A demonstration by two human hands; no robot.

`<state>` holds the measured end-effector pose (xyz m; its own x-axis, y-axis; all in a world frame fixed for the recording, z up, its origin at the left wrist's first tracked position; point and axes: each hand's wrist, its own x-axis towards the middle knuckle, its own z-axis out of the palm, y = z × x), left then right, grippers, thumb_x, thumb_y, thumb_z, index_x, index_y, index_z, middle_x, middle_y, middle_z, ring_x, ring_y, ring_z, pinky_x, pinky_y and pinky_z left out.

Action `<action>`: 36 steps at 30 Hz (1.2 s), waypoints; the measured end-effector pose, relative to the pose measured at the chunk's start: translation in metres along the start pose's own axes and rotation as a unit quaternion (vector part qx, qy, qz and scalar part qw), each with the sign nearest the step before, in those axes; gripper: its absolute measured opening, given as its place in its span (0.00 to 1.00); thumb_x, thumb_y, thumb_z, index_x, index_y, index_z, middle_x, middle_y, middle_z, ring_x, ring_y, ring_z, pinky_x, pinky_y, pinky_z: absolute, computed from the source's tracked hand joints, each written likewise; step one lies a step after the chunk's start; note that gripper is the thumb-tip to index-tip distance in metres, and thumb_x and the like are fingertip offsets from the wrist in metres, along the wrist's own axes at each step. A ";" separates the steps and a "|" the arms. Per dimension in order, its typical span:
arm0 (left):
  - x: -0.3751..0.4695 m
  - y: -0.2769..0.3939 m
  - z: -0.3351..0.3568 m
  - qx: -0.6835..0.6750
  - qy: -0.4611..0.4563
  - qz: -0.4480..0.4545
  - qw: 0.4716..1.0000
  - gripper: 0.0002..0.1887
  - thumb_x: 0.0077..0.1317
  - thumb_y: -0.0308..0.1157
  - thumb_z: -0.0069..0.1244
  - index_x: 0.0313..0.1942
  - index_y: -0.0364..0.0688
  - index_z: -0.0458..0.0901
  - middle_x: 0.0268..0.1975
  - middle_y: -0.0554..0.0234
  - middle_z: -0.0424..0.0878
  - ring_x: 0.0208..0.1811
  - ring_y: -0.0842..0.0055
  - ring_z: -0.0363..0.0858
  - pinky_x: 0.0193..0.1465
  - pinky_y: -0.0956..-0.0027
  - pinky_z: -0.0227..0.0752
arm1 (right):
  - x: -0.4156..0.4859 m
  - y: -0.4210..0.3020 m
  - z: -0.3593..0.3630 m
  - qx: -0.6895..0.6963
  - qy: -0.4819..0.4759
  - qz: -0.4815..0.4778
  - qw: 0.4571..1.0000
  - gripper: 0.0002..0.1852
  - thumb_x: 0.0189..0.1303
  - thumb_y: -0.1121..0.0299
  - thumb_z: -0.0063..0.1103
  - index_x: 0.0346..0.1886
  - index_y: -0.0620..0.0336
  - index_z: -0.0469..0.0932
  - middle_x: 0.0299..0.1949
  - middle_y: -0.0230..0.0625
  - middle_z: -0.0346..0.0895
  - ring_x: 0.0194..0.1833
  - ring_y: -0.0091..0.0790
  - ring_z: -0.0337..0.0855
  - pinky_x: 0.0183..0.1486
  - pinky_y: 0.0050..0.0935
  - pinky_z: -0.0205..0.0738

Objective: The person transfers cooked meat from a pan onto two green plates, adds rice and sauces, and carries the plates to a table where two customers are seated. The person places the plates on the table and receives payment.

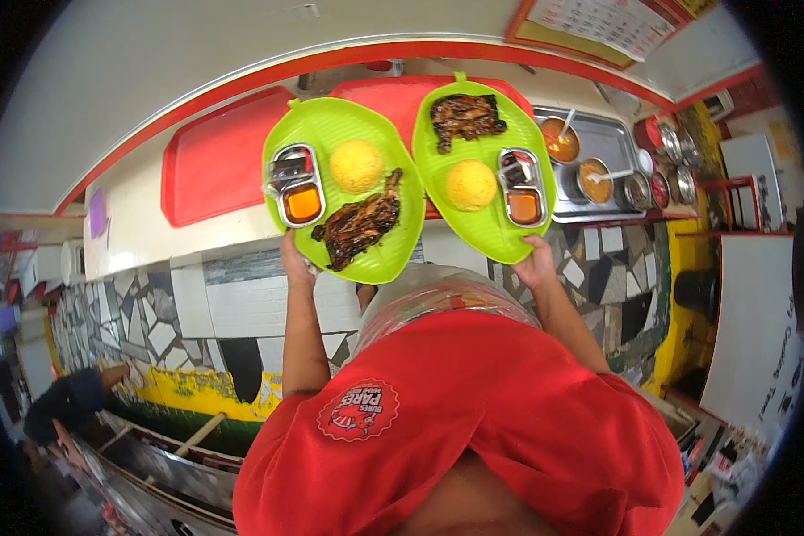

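Note:
My left hand (pixel 297 262) grips the lower left edge of a green leaf-shaped plate (pixel 394 251). On that plate lie a mound of yellow rice (pixel 356 166), a piece of dark grilled meat (pixel 358 224) and a divided metal sauce dish (pixel 297 185). My right hand (pixel 536 263) holds the lower right edge of a second green leaf-shaped plate (pixel 486 241), its thumb on the rim. It carries grilled meat (pixel 467 120), yellow rice (pixel 471 185) and another divided sauce dish (pixel 522 187). The plates meet or overlap slightly at their inner edges, over the counter's front.
Red trays (pixel 221 157) lie on the cream counter (pixel 134 181) beyond the plates. To the right, a metal tray (pixel 603 124) holds bowls of sauce with spoons, beside several lidded containers (pixel 670 142). A person (pixel 67 405) is at the far lower left, near a metal-topped counter (pixel 167 469).

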<state>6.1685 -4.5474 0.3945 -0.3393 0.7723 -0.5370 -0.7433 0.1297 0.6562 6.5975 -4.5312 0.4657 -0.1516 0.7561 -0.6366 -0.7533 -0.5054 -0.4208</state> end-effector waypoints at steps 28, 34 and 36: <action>-0.027 -0.042 0.013 0.066 0.046 0.052 0.995 0.15 0.60 0.37 0.41 0.36 0.34 0.78 0.32 0.67 0.80 0.31 0.83 0.76 0.35 0.79 0.68 | -0.010 -0.047 -0.062 -0.079 -0.068 -0.011 0.994 0.29 0.39 0.79 0.45 0.53 0.67 0.65 0.51 0.43 0.70 0.52 0.44 0.71 0.56 0.42 0.66; -0.040 -0.038 0.012 0.046 0.082 0.079 0.992 0.16 0.60 0.42 0.39 0.27 0.39 0.76 0.13 0.68 0.71 0.05 0.82 0.63 0.03 0.78 0.50 | -0.013 -0.052 -0.063 -0.079 -0.072 -0.015 0.994 0.28 0.40 0.78 0.45 0.53 0.67 0.65 0.51 0.43 0.70 0.52 0.43 0.71 0.56 0.40 0.66; -0.045 -0.038 0.011 0.032 0.092 0.070 0.993 0.16 0.60 0.42 0.40 0.28 0.39 0.76 0.14 0.67 0.73 0.05 0.82 0.64 0.03 0.78 0.50 | -0.014 -0.053 -0.065 -0.082 -0.089 -0.018 0.992 0.28 0.40 0.78 0.44 0.52 0.67 0.65 0.51 0.43 0.70 0.52 0.43 0.71 0.56 0.41 0.66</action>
<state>6.2184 -4.5802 0.3996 -0.5401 0.6595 -0.5229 -0.6461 0.0732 0.7597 6.6811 -4.5425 0.4551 -0.2480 0.8296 -0.5003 -0.6485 -0.5258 -0.5504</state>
